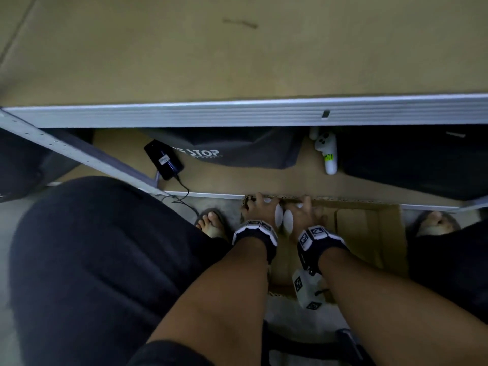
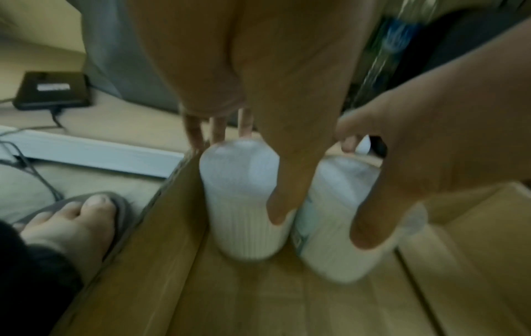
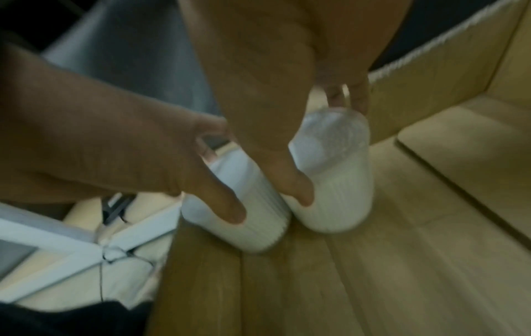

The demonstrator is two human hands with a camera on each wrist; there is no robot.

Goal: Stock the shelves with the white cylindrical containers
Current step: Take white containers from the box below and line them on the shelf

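Two white ribbed containers are stood side by side, touching, in the cardboard box (image 1: 369, 233), at its corner nearest the shelf rail (image 1: 237, 116). Left container (image 2: 244, 200) is gripped by the left hand (image 1: 260, 210), right container (image 3: 336, 181) by the right hand (image 1: 303, 215); thumbs lie between them. Black phone (image 1: 163, 159) lies beyond the box, under that rail.

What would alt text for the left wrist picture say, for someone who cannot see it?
Two hands each grip a white ribbed container standing inside an open cardboard box: the left hand holds the left container, the right hand the right container. A sandalled foot shows beside the box.
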